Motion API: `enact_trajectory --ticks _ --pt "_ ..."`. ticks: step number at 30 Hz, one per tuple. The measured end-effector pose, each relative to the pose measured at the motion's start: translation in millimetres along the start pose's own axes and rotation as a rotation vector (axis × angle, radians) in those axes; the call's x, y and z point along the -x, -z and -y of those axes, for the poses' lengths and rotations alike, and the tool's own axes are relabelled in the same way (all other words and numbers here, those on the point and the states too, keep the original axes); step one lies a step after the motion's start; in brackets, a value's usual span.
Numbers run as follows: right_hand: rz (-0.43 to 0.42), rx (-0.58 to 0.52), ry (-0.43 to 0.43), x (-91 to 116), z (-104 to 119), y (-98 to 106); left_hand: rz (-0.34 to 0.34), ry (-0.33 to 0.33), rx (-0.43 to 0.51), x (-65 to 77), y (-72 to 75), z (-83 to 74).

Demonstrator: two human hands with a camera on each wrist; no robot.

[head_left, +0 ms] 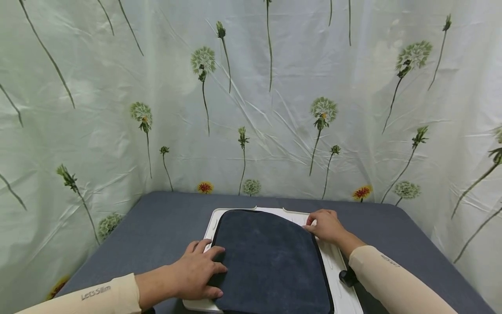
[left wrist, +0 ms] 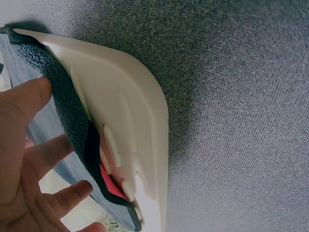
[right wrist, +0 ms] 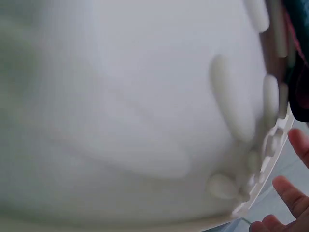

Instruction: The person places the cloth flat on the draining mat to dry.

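Note:
A dark blue fleecy cloth (head_left: 270, 261) with a black edge lies over a white ridged tray (head_left: 209, 226). My left hand (head_left: 198, 270) rests with spread fingers on the cloth's left edge. In the left wrist view, the thumb and fingers touch the cloth (left wrist: 63, 96) along its raised, wavy edge. At the far right corner of the cloth, my right hand (head_left: 327, 226) pinches the edge between thumb and fingers, though the grip itself is partly hidden. In the right wrist view, some fingers (right wrist: 292, 195) extend beside the cloth (right wrist: 301, 92) over the tray.
A strip of red (left wrist: 112, 183) shows beneath the cloth edge; what it belongs to is hidden. The tray stands on a table with a grey cover (head_left: 168, 231). Behind the table hangs a pale curtain (head_left: 274, 109) printed with dandelions.

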State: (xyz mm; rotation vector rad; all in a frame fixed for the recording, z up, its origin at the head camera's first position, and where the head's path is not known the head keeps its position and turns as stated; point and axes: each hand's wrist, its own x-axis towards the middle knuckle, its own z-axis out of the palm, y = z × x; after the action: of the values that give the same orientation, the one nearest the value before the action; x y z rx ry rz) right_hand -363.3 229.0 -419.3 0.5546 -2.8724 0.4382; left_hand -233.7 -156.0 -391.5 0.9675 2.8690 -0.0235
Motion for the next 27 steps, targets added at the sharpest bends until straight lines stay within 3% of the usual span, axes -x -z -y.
enact_trajectory --ticks 9,14,27 --pt "0.077 -0.039 0.044 2.3 20.3 -1.8 -0.011 0.005 0.033 -1.5 0.1 0.5" --pt "0.072 -0.020 0.095 2.4 31.3 -1.8 -0.012 0.015 0.048 -1.6 2.1 0.1" --pt "0.060 0.016 0.118 10.5 35.5 -0.3 0.001 0.031 0.064 -2.9 2.8 -0.8"
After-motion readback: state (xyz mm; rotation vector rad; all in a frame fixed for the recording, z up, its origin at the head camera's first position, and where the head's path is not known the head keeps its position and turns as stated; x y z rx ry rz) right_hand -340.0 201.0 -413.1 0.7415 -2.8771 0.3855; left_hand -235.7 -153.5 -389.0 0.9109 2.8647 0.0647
